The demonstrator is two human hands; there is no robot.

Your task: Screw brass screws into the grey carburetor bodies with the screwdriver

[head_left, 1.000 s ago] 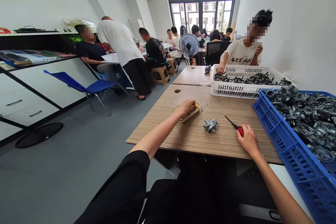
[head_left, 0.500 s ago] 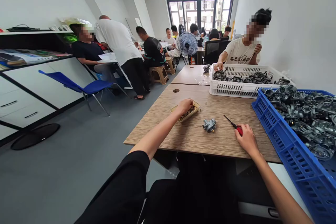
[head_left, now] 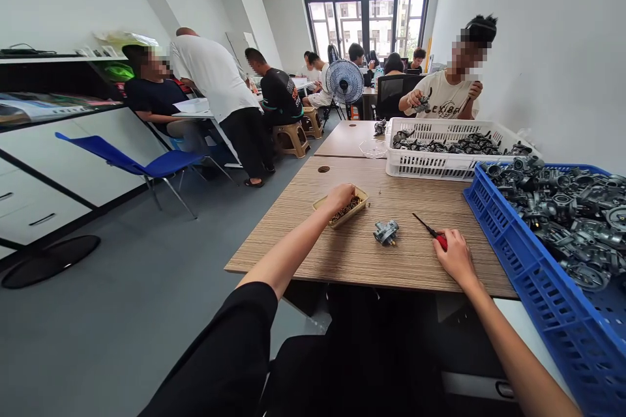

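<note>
1. Since the right hand (head_left: 454, 255) is curled closed around the red handle of a screwdriver (head_left: 432, 232) laid low on the table (head_left: 411, 260), with the shaft pointing away and leftward, this looks like a resting grip that frees nothing but keeps the tool at hand.
2. Along the right side, a blue crate (head_left: 533, 262) stands heaped with metal pieces, probably put there for an easy reach.
3. One metal part (head_left: 386, 232) lies alone between the two hands, touching neither; its spot seems picked to suit both and to set it apart from the heap.
4. Over a shallow tray (head_left: 352, 215), the left hand (head_left: 340, 197) bends its fingers down among small brass bits (head_left: 342, 214). Their tips are hidden, so I cannot tell how far they part or whether they hold one. Low walls likely stop such bits rolling off.
5. Beyond the crate, a white basket (head_left: 425, 166) of darker pieces sits before a co-worker (head_left: 452, 88), who lifts a piece near its rim; the placing suits that seat.
6. Farther back stands a fan (head_left: 343, 81), presumably for cooling the room.
</note>
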